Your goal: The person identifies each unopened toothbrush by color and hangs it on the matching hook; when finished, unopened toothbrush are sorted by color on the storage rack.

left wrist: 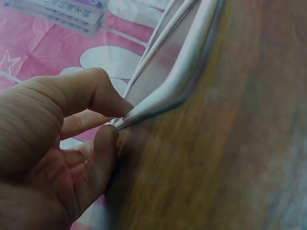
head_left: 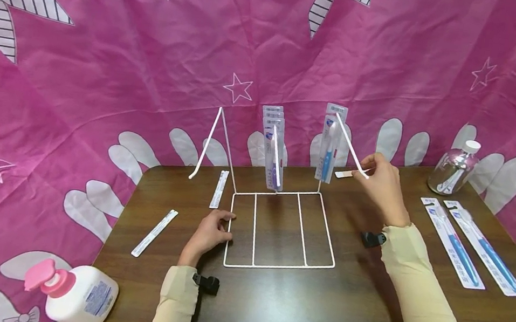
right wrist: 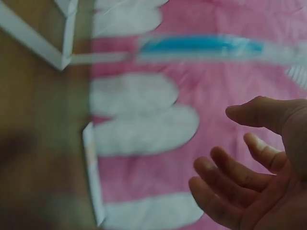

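A white wire display rack (head_left: 256, 231) stands on the table with three hooks reaching forward. My left hand (head_left: 210, 233) pinches the left wire of its base between thumb and fingers, as the left wrist view shows close up. Several packaged toothbrushes (head_left: 271, 149), the front one purple, hang from the middle hook. One packaged blue toothbrush (head_left: 330, 146) hangs on the right hook, near its back end. My right hand (head_left: 379, 182) is beside the front tip of that hook. In the right wrist view its fingers (right wrist: 230, 191) are loosely bent, with nothing between them and the thumb.
Two packaged blue toothbrushes (head_left: 455, 244) lie on the right, in front of a clear jar (head_left: 452, 170) with a white cap. A white pump bottle (head_left: 86, 296) stands front left. Narrow white packets (head_left: 154, 233) lie about the table. Pink cloth (head_left: 154, 60) hangs behind.
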The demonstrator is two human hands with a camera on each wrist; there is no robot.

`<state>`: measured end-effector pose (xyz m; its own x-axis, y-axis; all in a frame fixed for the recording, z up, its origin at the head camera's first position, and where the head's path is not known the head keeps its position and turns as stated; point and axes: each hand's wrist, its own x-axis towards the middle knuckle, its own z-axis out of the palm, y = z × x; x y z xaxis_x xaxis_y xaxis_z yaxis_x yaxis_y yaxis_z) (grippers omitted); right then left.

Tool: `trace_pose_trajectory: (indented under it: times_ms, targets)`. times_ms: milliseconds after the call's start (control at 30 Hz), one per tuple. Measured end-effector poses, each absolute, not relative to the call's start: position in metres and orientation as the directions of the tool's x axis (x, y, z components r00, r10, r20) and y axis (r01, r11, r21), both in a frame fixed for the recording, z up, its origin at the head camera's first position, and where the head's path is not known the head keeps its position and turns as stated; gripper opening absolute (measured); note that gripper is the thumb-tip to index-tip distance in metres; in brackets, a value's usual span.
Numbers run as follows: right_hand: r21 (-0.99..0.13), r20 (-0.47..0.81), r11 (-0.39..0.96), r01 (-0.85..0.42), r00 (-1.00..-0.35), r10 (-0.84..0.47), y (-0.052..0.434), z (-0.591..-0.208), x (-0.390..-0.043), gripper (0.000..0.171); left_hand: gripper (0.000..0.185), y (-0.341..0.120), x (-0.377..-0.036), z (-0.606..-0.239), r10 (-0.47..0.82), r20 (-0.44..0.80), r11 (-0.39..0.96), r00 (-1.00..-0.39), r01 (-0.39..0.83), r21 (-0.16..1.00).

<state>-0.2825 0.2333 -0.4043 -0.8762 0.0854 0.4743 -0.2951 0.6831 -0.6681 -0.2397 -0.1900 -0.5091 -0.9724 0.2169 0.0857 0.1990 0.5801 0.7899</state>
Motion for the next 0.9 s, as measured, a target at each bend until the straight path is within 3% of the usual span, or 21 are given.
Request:
trace_pose_trajectory:
  times_ms: [433, 900]
  targets:
    - [-0.483, 0.283, 0.873, -0.068, -0.956, 0.082, 0.326, -0.444, -0.273, 0.034, 0.051, -0.196, -0.242, -0.505, 0.193, 0.068, 0.584, -0.979, 0.170, 0.794]
    - [-0.377, 0.014, 0.918, 0.122, -0.990, 0.138, 0.397, -0.452, -0.258, 0.033, 0.050, -0.190, -0.238, -0.507, 0.209, 0.062, 0.566, -0.976, 0.173, 0.806]
